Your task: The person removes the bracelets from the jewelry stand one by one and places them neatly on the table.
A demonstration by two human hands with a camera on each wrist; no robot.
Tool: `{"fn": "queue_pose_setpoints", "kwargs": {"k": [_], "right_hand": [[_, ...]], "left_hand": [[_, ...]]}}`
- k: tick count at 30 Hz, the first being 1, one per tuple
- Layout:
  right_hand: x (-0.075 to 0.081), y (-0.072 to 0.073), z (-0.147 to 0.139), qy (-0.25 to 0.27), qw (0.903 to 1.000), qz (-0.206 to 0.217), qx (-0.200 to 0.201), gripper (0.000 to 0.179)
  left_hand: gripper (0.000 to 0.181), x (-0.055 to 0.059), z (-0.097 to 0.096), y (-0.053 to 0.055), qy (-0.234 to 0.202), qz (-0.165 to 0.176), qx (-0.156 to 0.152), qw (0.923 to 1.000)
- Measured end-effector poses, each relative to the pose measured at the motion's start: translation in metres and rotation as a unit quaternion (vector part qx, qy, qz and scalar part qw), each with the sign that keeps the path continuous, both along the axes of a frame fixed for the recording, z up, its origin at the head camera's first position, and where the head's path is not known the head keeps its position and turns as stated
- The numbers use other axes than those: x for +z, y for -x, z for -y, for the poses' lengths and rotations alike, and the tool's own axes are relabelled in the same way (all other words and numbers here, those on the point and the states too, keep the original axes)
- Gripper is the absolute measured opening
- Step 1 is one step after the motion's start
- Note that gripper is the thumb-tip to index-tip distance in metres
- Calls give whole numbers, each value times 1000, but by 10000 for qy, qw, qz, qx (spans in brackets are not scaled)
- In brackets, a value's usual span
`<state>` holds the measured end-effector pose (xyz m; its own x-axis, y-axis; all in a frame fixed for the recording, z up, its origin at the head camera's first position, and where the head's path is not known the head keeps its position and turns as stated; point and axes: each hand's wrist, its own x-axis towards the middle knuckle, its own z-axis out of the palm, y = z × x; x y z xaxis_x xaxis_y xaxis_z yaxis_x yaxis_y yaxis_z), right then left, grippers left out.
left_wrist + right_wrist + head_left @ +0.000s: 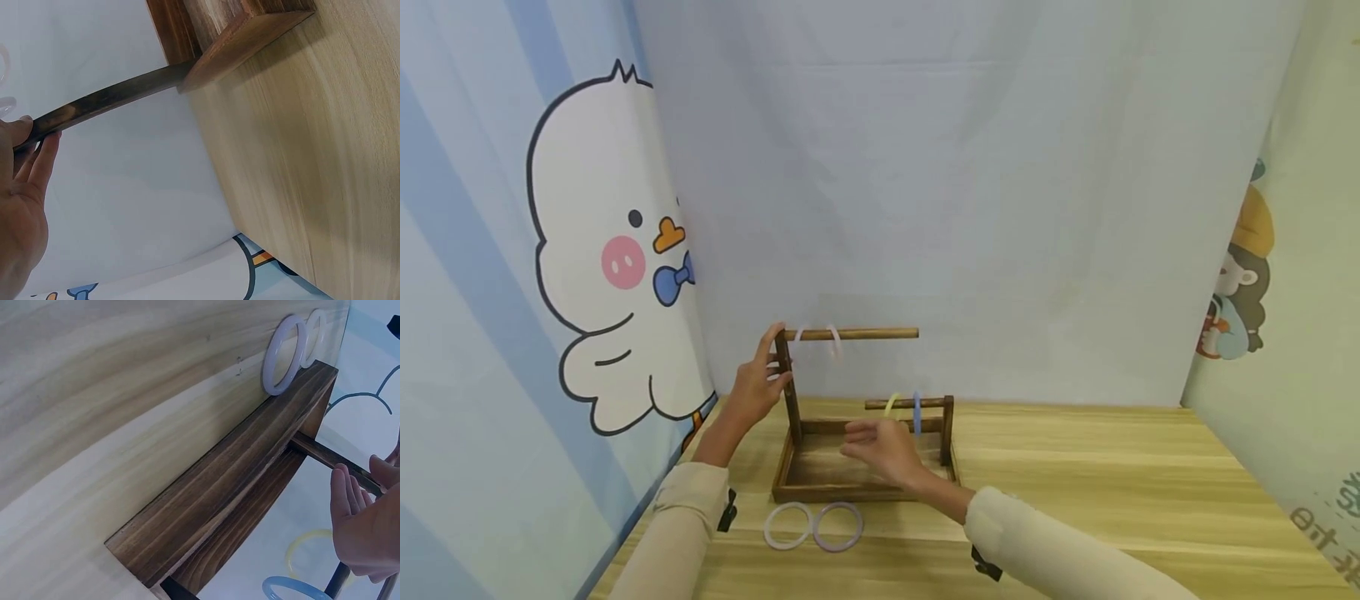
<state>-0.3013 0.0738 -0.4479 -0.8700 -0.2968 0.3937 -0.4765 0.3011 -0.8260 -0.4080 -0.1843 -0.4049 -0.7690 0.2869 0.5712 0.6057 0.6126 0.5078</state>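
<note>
My left hand [757,387] grips the tall post [106,103] of a dark wooden bangle stand [816,493], near its top. On the upper rod [883,333] hang two pale bangles, one close to the post and one pale pink bangle [836,337] farther along. My right hand [886,450] hovers before the lower rod [874,405], fingers loosely extended, with nothing visible in it. A yellow bangle [891,404] and a blue bangle [917,412] hang on that rod; the right hand partly hides the yellow one in the head view.
In front of the stand, a white bangle [787,547] and a lilac bangle [838,549] lie side by side on the wooden table [1075,500]. A grey curtain [1000,208] hangs behind; printed cartoon cloths stand at the left and right.
</note>
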Motion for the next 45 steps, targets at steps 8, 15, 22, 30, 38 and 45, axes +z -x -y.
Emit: {"fn": "queue_pose_setpoints", "kwargs": {"k": [8, 15, 22, 30, 38, 45], "right_hand": [[6, 9, 2, -19, 9998, 209, -75, 32], [14, 15, 5, -124, 9995, 34, -299, 31], [25, 21, 6, -1, 9992, -32, -404, 33], [33, 26, 6, 38, 9990, 64, -449, 33], [39, 33, 6, -12, 9984, -102, -557, 33], [48, 39, 4, -111, 9978, -142, -632, 33]], "left_hand": [[89, 0, 3, -1, -42, -89, -9, 10000], [91, -1, 2, 1, 4, 29, -11, 10000], [88, 2, 2, 1, 29, -125, -31, 9999], [88, 2, 2, -1, 47, -110, -39, 9999], [90, -1, 3, -2, 44, -166, -53, 9998], [91, 1, 2, -2, 18, -199, -98, 9998]]}}
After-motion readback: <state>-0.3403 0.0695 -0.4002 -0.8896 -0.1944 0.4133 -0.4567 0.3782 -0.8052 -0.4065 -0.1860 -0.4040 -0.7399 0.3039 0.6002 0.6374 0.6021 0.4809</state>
